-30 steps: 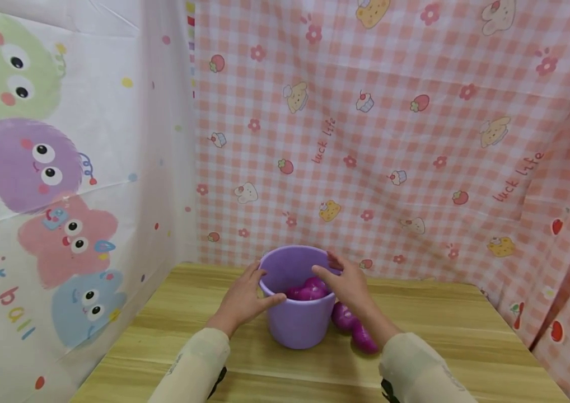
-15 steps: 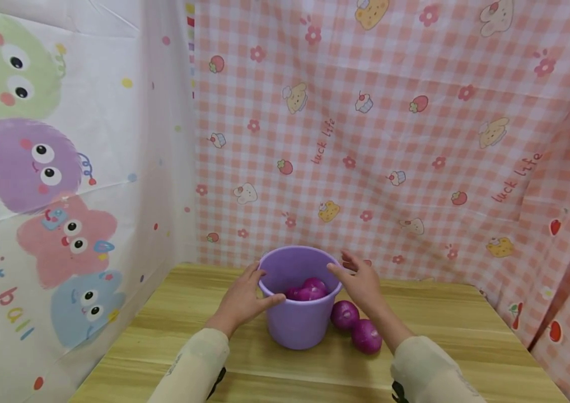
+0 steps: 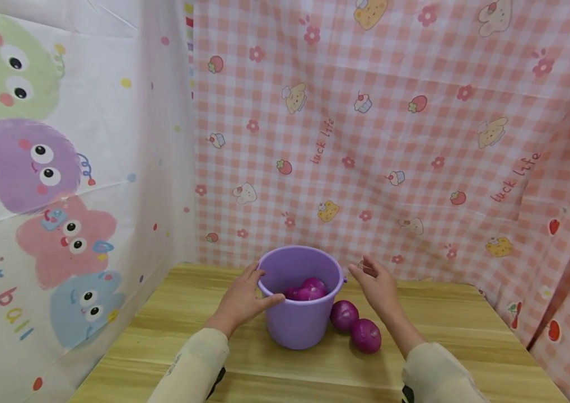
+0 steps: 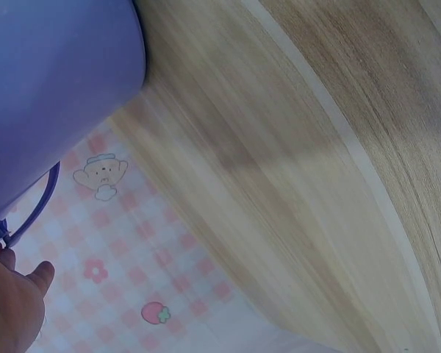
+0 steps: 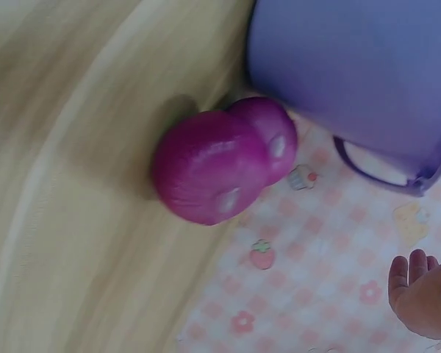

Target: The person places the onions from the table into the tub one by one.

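Observation:
A purple bucket (image 3: pixel 296 324) stands upright on the table with several purple onions (image 3: pixel 312 292) inside; its wall partly hides them. My left hand (image 3: pixel 242 299) holds the bucket's left side at the rim, the thumb along the front and fingertips over the edge. In the left wrist view, part of that hand (image 4: pixel 11 301) shows close to the handle joint. To the right of the bucket, my right hand (image 3: pixel 378 285) is in the air, fingers loosely bent, holding nothing. Two more purple onions (image 3: pixel 365 336) lie on the table between the bucket and my right forearm.
The wood-grain table (image 3: pixel 431 330) reaches back to a pink checked cloth (image 3: pixel 325 140). A white cloth with cartoon figures (image 3: pixel 149 168) hangs at the left. The bucket's handle (image 5: pixel 371 175) hangs down behind it in the right wrist view.
My right hand has drawn away from the bucket's rim to the right, bringing the two onions on the table into fuller view. The left hand and the bucket have stayed put.

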### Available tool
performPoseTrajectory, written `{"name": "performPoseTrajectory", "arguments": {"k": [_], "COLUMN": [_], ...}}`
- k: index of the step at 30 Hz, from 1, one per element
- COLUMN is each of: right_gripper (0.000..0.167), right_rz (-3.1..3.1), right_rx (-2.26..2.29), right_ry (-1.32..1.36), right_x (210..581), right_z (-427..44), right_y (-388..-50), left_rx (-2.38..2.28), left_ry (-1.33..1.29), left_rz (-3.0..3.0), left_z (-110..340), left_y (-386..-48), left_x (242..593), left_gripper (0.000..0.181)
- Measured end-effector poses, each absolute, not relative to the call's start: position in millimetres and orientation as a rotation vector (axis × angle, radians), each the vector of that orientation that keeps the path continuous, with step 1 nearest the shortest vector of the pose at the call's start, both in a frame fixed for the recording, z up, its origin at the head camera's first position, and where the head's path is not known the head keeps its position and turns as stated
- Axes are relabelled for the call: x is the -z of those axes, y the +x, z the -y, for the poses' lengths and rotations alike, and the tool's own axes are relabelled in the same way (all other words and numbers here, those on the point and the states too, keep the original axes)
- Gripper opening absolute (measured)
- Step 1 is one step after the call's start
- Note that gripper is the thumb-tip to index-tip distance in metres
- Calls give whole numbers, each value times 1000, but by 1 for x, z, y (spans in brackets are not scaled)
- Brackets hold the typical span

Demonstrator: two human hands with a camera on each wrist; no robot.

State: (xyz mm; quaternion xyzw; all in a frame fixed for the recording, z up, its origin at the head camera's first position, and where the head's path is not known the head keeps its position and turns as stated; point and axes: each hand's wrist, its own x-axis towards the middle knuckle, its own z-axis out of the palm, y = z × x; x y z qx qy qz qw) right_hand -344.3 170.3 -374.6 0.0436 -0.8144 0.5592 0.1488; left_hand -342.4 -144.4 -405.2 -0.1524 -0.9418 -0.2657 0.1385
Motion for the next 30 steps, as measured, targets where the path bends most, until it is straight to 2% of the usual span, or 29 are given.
{"name": "performPoseTrajectory", "arguments": {"k": [8,16,30], "right_gripper": [77,73,75], "right_rz": [2422,2470,2622], "right_rx": [-1547,-1506,-1347], "right_ry": [45,31,25], "right_x": [393,418,465], "right_z": [-187,-196,-203], "right_y": [-337,-330,-320], "left_rx": [771,772,775], "left_ry": [-446,-447,-451], "left_rz": [2723,2715,2710], "left_z": [145,145,144], "left_y": [-342,-343,-342], "left_x": [406,406,405], "left_gripper": [96,96,92]}}
